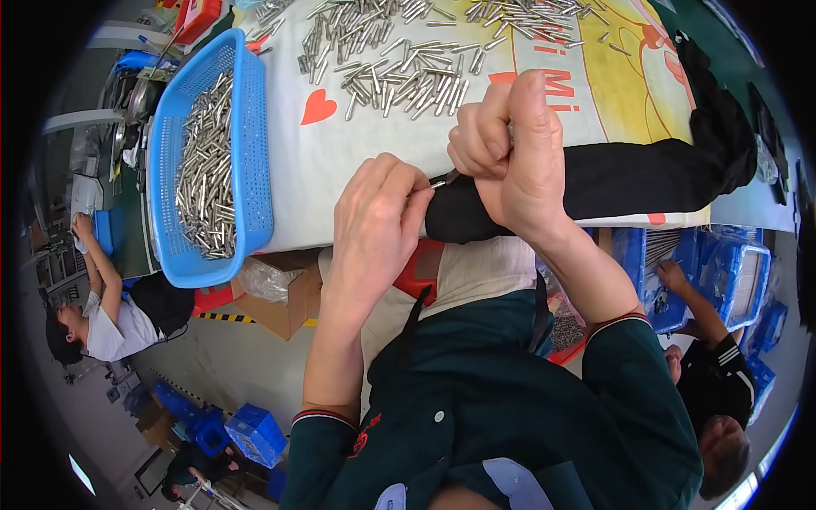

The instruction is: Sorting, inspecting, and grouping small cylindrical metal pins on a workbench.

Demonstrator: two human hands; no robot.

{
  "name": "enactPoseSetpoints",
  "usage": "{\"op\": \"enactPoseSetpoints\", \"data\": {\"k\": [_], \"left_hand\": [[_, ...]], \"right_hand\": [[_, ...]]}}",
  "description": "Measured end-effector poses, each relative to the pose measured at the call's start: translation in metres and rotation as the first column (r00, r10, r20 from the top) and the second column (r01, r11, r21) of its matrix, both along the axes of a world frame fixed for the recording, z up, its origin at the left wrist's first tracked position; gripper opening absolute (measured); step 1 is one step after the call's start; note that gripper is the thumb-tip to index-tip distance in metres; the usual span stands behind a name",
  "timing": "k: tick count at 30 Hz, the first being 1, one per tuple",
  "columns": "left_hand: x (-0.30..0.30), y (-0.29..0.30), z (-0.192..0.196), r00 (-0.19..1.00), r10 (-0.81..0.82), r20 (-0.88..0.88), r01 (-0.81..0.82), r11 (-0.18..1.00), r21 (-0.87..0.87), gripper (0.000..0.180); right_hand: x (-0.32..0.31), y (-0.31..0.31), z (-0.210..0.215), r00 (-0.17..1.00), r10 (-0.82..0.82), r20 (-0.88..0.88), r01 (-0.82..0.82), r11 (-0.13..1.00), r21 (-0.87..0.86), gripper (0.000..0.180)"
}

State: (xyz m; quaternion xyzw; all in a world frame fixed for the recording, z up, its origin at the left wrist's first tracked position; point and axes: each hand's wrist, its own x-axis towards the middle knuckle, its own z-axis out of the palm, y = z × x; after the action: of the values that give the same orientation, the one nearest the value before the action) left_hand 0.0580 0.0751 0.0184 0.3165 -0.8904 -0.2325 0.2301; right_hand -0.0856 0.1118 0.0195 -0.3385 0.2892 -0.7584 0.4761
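Observation:
My left hand is closed in a pinch on a small silver metal pin, whose end shows past the fingertips. Just to its right, my right hand is curled into a fist with the thumb up. A thin dark bit pokes out from under that fist toward the pin; what the fist grips is hidden. Beneath the right hand a black cloth stretches along the table's near edge. Beyond both hands, a loose pile of similar metal pins lies on the printed tablecloth.
A blue plastic basket filled with metal pins stands at the left. More pins lie at the table's far side. A cardboard box sits below the near edge. Blue crates and a co-worker's arm are at the right.

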Motion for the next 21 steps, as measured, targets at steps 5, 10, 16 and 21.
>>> {"op": "enactPoseSetpoints", "data": {"k": [5,10,16,21], "left_hand": [[0.0006,-0.0001,0.0004,1.000,0.000,-0.005,0.000,1.000,-0.001,0.011],[0.0011,-0.0006,0.0008,1.000,0.002,-0.006,-0.002,1.000,0.006,0.010],[0.0022,-0.0011,-0.0014,1.000,0.012,-0.016,-0.012,0.999,0.036,0.012],[0.0022,-0.0023,-0.0035,1.000,0.014,-0.022,-0.013,0.998,0.058,0.012]], "right_hand": [[-0.0007,-0.0010,0.0030,1.000,0.014,0.003,-0.014,0.999,0.037,0.052],[-0.0002,-0.0013,0.0029,1.000,0.027,0.006,-0.027,0.998,0.049,0.053],[0.0006,-0.0016,0.0032,0.996,0.070,0.063,-0.073,0.996,0.046,0.051],[0.0023,-0.0003,0.0008,0.998,0.065,0.024,-0.066,0.996,0.060,0.045]]}}
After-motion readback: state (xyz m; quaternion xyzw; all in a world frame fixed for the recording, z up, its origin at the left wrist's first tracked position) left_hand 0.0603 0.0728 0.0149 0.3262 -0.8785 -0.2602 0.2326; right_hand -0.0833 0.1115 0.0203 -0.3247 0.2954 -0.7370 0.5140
